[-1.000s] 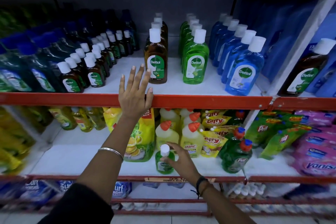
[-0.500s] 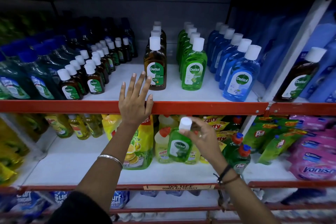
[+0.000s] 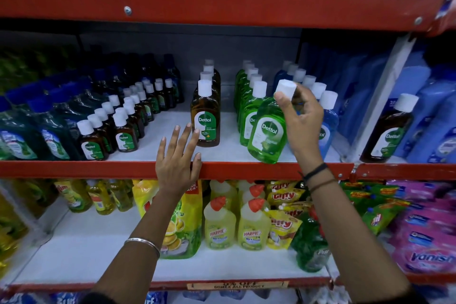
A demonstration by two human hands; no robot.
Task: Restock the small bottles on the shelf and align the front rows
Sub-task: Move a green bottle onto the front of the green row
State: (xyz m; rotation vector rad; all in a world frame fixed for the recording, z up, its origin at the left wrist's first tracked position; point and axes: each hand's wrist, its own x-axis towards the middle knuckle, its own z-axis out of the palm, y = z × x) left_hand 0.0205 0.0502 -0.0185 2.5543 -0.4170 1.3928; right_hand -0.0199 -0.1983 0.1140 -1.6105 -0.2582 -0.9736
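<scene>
My right hand (image 3: 302, 121) grips a green Dettol bottle (image 3: 267, 134) by its white cap and neck. The bottle hangs tilted, its base just above the front edge of the middle shelf (image 3: 246, 170), in front of the row of green bottles (image 3: 248, 106). My left hand (image 3: 178, 158) rests flat on the shelf's red front rail with fingers spread, empty. Its fingertips come close to the front brown Dettol bottle (image 3: 206, 118). Small brown bottles (image 3: 118, 126) stand in rows at the left.
A row of blue Dettol bottles (image 3: 327, 116) stands right of the green row, partly behind my right hand. Dark green refill bottles (image 3: 32, 136) fill the far left. A white upright divider (image 3: 377, 111) separates another brown bottle (image 3: 387, 131). The lower shelf holds Harpic bottles (image 3: 251, 227) and pouches.
My right hand picked the green bottle off the lower shelf and raised it to the middle shelf. My left hand stayed on the red rail. The camera view tilted upward.
</scene>
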